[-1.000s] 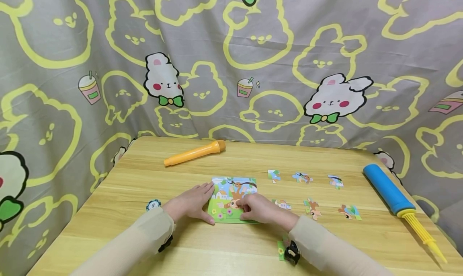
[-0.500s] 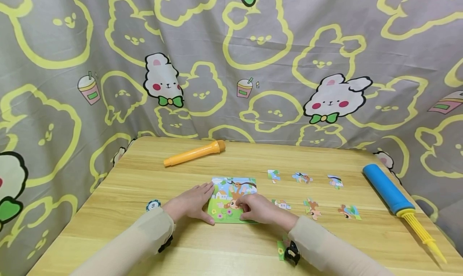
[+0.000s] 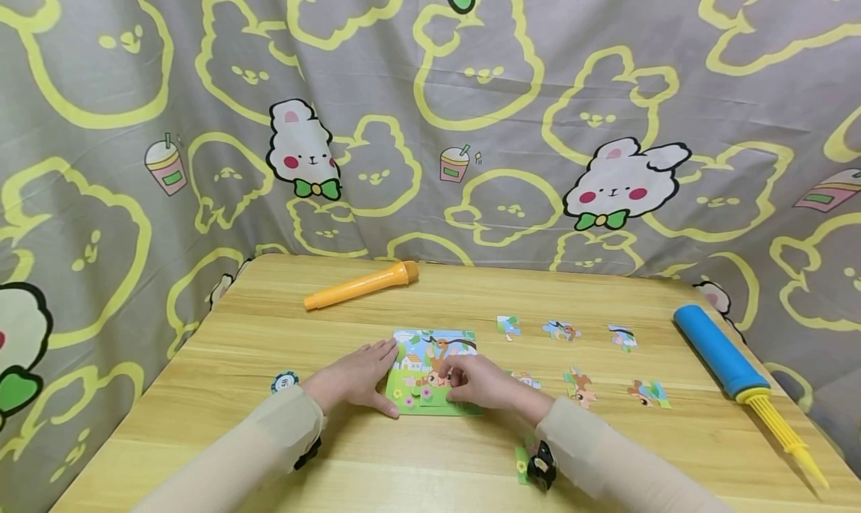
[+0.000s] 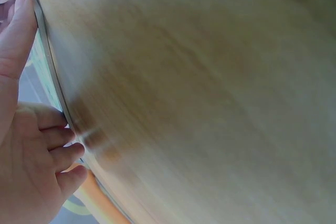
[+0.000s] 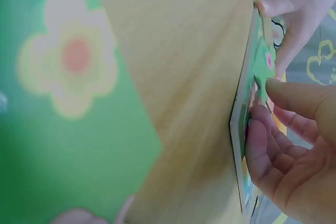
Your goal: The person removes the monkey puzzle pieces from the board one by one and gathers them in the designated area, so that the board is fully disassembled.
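Observation:
A puzzle board (image 3: 408, 402) with a monkey, a small house and flowers lies flat on the table. My left hand (image 3: 356, 378) rests along its left side, fingers fairly straight and thumb at the near corner. Over the board's right part is my right hand (image 3: 486, 387), its thumb and fingertips pinching a green puzzle piece (image 3: 433, 398) with a flower on it. In the right wrist view that piece (image 5: 263, 72) appears slightly raised from the board, and fingers partly hide it. The left wrist view shows the left hand (image 4: 31, 161) against the board's edge.
Several loose puzzle pieces lie to the right, including a monkey-face piece (image 3: 581, 388); a green piece (image 3: 522, 464) is partly under the right wrist. An orange toy microphone (image 3: 361, 286), poker chip (image 3: 285, 381) and blue-and-yellow hand pump (image 3: 729, 356) surround the work.
My right hand shifts slightly, its fingers rising and pulling back a little at the puzzle piece, whose edge shows more clearly. The left hand stays still.

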The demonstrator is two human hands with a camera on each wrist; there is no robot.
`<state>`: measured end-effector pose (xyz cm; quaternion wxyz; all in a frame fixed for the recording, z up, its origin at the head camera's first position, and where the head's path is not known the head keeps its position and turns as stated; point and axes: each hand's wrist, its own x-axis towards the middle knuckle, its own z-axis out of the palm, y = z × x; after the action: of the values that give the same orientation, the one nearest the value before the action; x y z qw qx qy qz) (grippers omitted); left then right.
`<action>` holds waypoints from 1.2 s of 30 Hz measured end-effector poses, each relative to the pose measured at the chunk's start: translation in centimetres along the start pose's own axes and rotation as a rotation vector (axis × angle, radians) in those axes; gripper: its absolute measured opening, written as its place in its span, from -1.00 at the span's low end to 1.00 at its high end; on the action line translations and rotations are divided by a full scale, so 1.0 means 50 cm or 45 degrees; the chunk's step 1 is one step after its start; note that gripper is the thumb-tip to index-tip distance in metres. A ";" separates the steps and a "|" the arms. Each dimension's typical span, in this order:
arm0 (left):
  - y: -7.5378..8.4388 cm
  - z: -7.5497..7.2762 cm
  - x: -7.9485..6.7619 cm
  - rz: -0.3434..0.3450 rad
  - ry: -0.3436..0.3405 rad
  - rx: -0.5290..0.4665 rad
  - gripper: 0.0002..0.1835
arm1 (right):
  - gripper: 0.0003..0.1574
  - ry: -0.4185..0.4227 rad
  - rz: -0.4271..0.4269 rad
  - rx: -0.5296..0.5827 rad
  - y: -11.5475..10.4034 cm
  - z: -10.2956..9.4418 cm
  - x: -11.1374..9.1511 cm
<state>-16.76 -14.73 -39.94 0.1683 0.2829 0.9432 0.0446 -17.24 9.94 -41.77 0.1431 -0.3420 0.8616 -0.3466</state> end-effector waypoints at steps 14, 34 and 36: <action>-0.001 0.001 0.002 0.003 0.001 0.007 0.19 | -0.87 0.057 0.126 0.336 -0.002 -0.010 0.003; 0.000 0.001 0.003 -0.007 -0.008 0.009 0.19 | -0.82 0.073 0.119 0.402 0.025 -0.124 -0.132; 0.001 0.001 0.003 -0.005 -0.006 0.001 0.19 | -0.81 0.063 0.120 0.403 0.036 -0.135 -0.159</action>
<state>-16.82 -14.63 -40.04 0.1705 0.2811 0.9434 0.0432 -15.62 19.74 -38.08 0.1901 -0.2659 0.8146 -0.4792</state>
